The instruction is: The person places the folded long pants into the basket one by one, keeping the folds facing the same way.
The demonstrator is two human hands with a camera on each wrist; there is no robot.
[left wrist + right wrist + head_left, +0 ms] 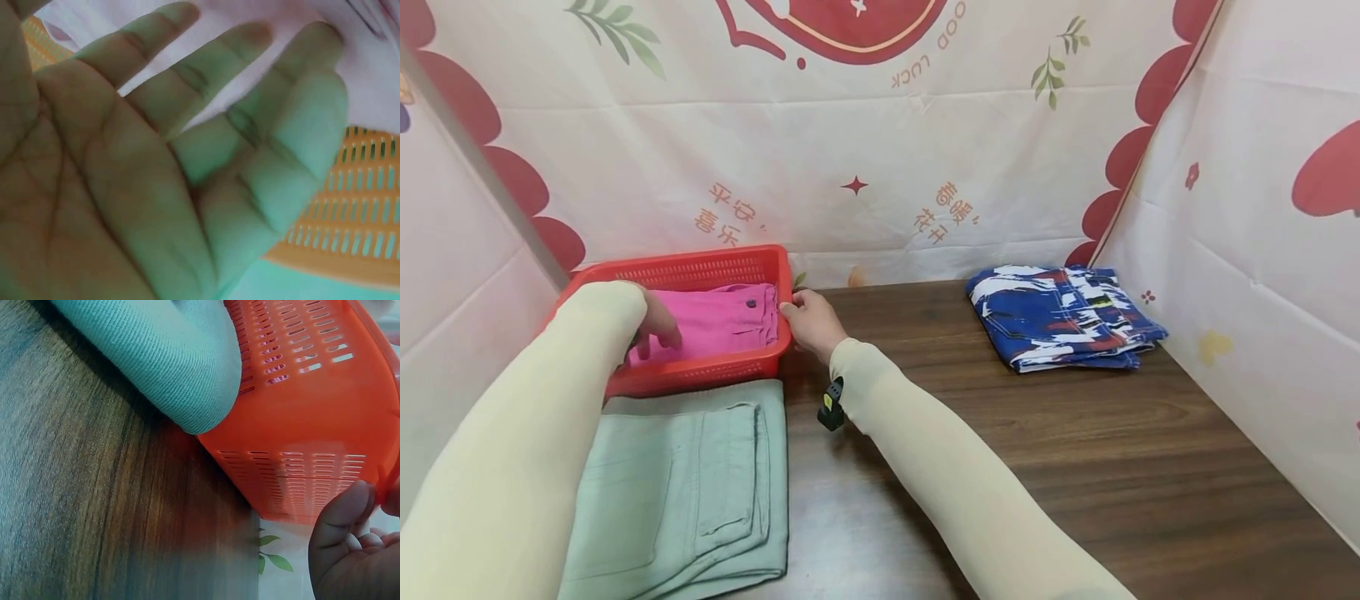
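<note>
A red plastic basket point(700, 268) stands at the back left of the wooden table point(1000, 433), with a folded pink garment point(722, 321) inside it. My left hand point(658, 330) reaches into the basket and rests on the pink garment. In the left wrist view its palm point(187, 156) is flat with the fingers straight over the cloth point(375, 81). My right hand point(808, 321) grips the basket's right rim. In the right wrist view the thumb point(342, 515) presses the basket's corner point(312, 425) and the other fingers are curled behind it.
Folded pale green trousers point(685, 483) lie right in front of the basket, touching its wall point(169, 356). A folded blue, white and red patterned garment point(1060, 317) lies at the back right. Printed cloth walls close the table on three sides.
</note>
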